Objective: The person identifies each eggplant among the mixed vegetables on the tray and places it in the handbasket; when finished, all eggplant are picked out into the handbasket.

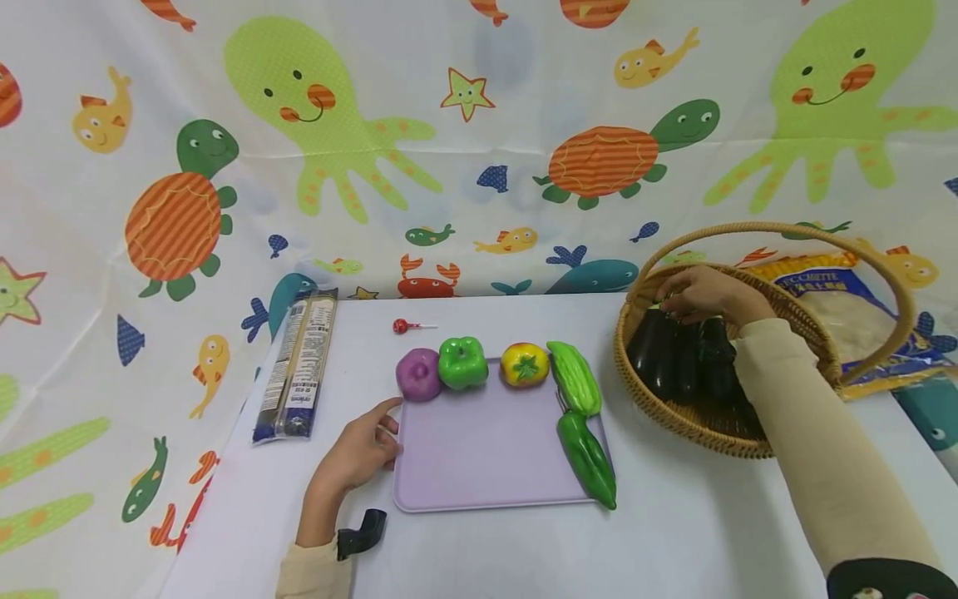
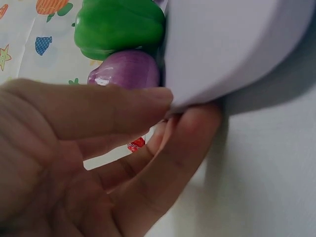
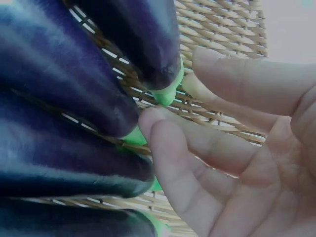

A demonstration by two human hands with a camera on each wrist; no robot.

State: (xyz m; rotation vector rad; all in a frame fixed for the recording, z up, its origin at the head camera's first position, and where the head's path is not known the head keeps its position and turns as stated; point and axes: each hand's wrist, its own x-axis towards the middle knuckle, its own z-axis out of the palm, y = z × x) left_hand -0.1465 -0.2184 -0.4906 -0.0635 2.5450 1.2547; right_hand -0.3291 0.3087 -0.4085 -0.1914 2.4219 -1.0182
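Observation:
My left hand (image 1: pixel 367 449) pinches the left rim of a pale purple tray (image 1: pixel 486 466); in the left wrist view the thumb lies on top and fingers underneath. Along the tray's edges sit a purple onion (image 1: pixel 418 374), a green bell pepper (image 1: pixel 462 363), a yellow-red pepper (image 1: pixel 524 365), a ridged green vegetable (image 1: pixel 575 378) and a long green pepper (image 1: pixel 587 460). My right hand (image 1: pixel 707 295) reaches into a wicker basket (image 1: pixel 659 416) holding several dark eggplants (image 1: pixel 654 353). In the right wrist view its thumb and fingers stand apart beside the green tip of one eggplant (image 3: pixel 143 39).
A long plastic packet (image 1: pixel 297 366) lies at the left of the white table. Behind the tray is a red lollipop (image 1: pixel 402 326). The basket's tall handle (image 1: pixel 778 227) arches over it, with a yellow and blue pasta bag (image 1: pixel 838 308) to its right. A patterned cloth hangs behind.

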